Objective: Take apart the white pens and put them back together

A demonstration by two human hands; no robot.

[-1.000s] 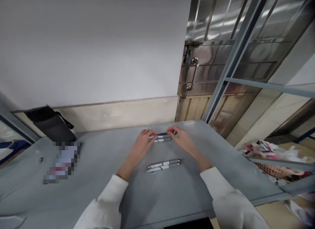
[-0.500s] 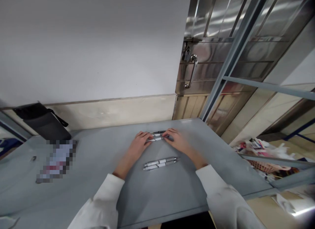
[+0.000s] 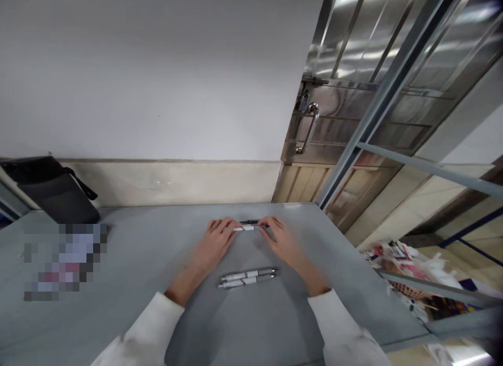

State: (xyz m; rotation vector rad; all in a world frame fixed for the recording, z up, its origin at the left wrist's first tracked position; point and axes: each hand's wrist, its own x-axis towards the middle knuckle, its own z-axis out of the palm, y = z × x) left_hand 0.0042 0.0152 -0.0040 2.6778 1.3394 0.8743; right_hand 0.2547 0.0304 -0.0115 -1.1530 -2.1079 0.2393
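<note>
On the grey table [image 3: 157,261] my left hand [image 3: 214,243] and my right hand [image 3: 281,240] meet at a small bunch of white and grey pens [image 3: 249,227] near the far edge. Each hand pinches one end of the bunch with its fingertips. Closer to me, a pair of similar pens [image 3: 247,277] lies side by side between my forearms, touched by neither hand. Both arms wear white sleeves.
A black pouch [image 3: 51,190] leans against the wall at the far left, with a blurred flat item [image 3: 63,261] in front of it. A steel door with a handle [image 3: 308,127] stands beyond the table's right corner. Cluttered papers [image 3: 404,266] lie at the lower right.
The camera has shifted a little. My hands have stayed at the far pens, drawing them closer together. The near pair has not moved on the table.
</note>
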